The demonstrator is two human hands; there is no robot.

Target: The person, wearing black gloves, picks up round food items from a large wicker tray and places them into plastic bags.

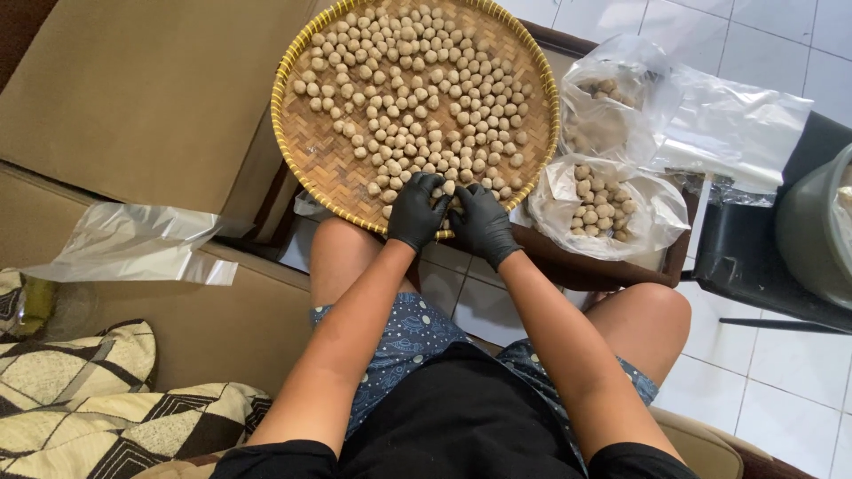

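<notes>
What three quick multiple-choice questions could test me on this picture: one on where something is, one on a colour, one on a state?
1. Where are both hands?
A. at the woven tray's near edge
B. on the cushion
C. inside a bag

2. What colour are the gloves?
A. white
B. black
C. blue

3. How is the nearer plastic bag beside the tray?
A. tied shut
B. empty
C. open, holding balls

Answers:
1 A, the left hand and right hand meet at the woven tray rim.
2 B, both gloves are black.
3 C, the nearer plastic bag gapes, balls showing.

small beige balls [417, 98] spread across round woven tray [302, 151].
</notes>
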